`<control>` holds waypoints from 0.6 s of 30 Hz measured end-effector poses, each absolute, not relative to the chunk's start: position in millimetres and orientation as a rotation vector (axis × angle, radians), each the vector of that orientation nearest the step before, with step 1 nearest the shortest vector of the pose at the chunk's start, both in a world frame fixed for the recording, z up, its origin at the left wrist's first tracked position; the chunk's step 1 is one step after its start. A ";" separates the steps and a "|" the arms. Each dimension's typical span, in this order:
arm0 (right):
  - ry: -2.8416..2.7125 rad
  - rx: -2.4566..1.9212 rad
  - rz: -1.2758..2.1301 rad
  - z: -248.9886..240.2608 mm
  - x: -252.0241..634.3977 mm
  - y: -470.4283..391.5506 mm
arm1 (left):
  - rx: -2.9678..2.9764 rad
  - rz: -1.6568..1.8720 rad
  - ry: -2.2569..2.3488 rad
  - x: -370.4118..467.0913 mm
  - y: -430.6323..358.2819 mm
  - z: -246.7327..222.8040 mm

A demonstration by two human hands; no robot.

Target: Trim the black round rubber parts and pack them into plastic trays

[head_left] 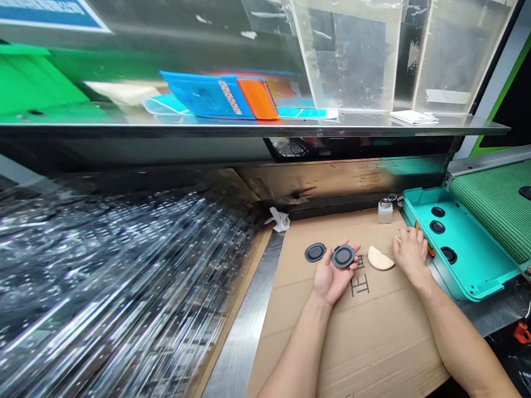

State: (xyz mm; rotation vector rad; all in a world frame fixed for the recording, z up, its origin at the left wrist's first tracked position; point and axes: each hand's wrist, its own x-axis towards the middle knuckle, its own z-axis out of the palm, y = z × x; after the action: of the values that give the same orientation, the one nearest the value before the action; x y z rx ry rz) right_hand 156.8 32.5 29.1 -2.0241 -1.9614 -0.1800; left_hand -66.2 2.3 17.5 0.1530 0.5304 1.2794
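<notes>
A black disc (343, 256) is pinched in the left hand (332, 279), at five o'clock; the right hand's (410, 251) grip, beside the teal tray's (460, 276) edge, cannot be told. Bare cardboard (373, 342) lies below.

Matt brown cardboard (307, 331), faintly creased and printed with dark characters, covers the desk, where a strip of brushed metal (244, 331) shines along the left edge. Dark discs, one (343, 256) in the left hand (331, 276) and one (315, 252) beside it, look like matt plastic (their raised rings catch a soft light). A pale half-round pad (380, 258) appears smooth and dull. Toward the far right corner stand a translucent plastic bottle (385, 212) with a shiny metallic top and a smooth teal plastic tray (468, 237), near a rough-textured green belt (493, 204). Glossy clear plastic (166, 287) glints at left.
</notes>
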 end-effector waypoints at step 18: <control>-2.194 -1.148 0.580 24.0 126.1 20.9 | 0.302 0.914 0.848 -49.3 0.2 17.6</control>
State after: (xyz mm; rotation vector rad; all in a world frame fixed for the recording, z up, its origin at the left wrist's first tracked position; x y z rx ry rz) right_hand 126.1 20.9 24.0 -1.1477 -2.1943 0.5795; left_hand -49.3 0.2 17.6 0.3019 0.8480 0.9142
